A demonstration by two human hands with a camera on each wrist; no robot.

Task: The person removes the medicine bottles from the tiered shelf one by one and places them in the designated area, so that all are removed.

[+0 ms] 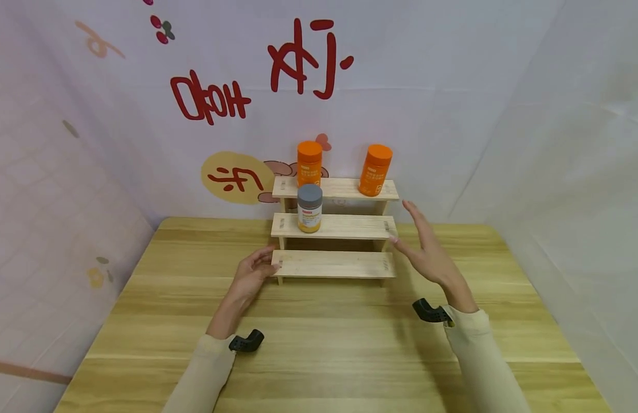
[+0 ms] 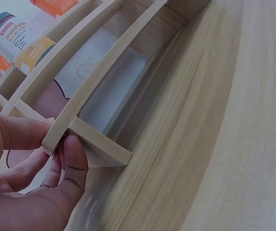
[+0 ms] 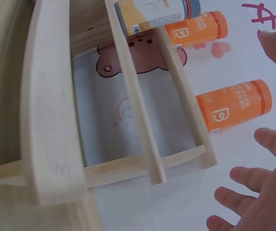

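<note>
A three-tier wooden step rack (image 1: pixel 339 265) stands at the back of the table. My left hand (image 1: pixel 253 272) pinches the left end of its lowest board, thumb on top and fingers curled beneath, as the left wrist view shows. My right hand (image 1: pixel 431 258) is held beside the rack's right end with fingers spread and nothing in it. Two orange bottles stand on the top board, one at the left (image 1: pixel 309 163) and one at the right (image 1: pixel 375 171). A white-and-yellow bottle with a grey lid (image 1: pixel 310 209) stands on the middle board, left of centre.
The wooden table (image 1: pixel 319 344) reaches back to a white cloth backdrop (image 1: pixel 427 103) with red characters and cartoon prints. Similar cloth hangs along the left and right sides. A black curved wrist mount sits on each forearm, left (image 1: pixel 247 341) and right (image 1: pixel 431 311).
</note>
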